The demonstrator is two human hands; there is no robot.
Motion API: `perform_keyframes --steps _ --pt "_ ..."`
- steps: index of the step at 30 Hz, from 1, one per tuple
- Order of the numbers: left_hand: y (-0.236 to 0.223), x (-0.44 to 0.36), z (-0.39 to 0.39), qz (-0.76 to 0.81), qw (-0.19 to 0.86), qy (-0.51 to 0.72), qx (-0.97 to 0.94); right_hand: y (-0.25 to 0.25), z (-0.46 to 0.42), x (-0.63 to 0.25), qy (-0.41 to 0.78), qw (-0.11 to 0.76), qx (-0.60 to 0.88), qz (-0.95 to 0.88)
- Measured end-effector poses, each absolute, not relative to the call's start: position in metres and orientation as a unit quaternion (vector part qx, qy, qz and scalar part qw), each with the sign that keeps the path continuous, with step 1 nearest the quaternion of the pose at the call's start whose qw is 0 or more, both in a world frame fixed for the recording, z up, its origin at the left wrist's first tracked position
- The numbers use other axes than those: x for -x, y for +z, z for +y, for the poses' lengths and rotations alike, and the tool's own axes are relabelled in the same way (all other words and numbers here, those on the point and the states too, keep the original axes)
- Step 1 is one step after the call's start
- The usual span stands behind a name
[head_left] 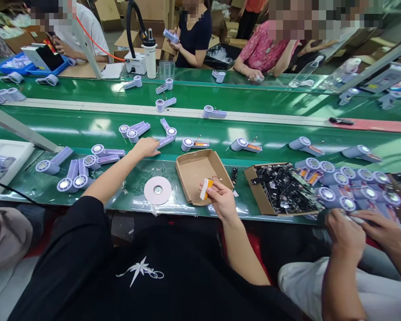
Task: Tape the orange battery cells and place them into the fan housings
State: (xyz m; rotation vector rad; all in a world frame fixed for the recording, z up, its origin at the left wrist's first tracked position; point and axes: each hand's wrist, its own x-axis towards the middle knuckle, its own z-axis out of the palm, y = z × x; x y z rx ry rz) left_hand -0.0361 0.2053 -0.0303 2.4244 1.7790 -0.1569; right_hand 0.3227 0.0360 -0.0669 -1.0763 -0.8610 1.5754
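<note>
My left hand (149, 147) reaches out to the belt, its fingers closed around a pale purple handheld fan housing (166, 141); part of it is hidden under the hand. Another open fan housing (171, 132) lies right against it. Between the fingertips of my right hand (223, 198) is a small orange battery (205, 189) with a white strip along one side. That hand hovers over a shallow cardboard box (190, 178). Left of the box lies a roll of white tape (157, 190).
More fan housings (76, 178) cluster at the left table edge. A cardboard box of black circuit boards (280, 187) stands at right, beside piled fans (354, 183). A co-worker's hands (345, 234) work there. Fans with batteries (245, 145) lie along the green belt (96, 127). People sit opposite.
</note>
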Motion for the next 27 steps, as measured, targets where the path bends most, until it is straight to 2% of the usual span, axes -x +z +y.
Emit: perform_keyframes --steps 7,11,15,18,22,25,27 --pt "-0.051 0.046 0.247 0.502 0.125 -0.051 -0.854 -0.041 0.055 -0.327 0.613 0.484 0.447 -0.436" --pt "-0.051 0.053 0.27 0.499 0.177 -0.049 -0.847 -0.021 0.114 -0.298 0.583 0.475 0.404 -0.52" --pt "-0.051 0.055 0.274 0.526 0.184 -0.021 -0.83 -0.025 0.191 -0.241 0.522 0.443 0.392 -0.615" --pt "-0.056 0.052 0.265 0.55 0.166 0.008 -0.818 -0.039 0.234 -0.207 0.448 0.356 0.402 -0.715" --pt "-0.064 0.045 0.26 0.567 0.15 0.039 -0.809 -0.054 0.255 -0.194 0.299 0.188 0.429 -0.832" --pt "-0.066 0.039 0.265 0.567 0.151 0.05 -0.808 -0.055 0.254 -0.196 0.197 0.078 0.449 -0.868" --pt "-0.067 0.034 0.269 0.566 0.151 0.055 -0.808 -0.052 0.255 -0.196 0.166 0.035 0.457 -0.873"
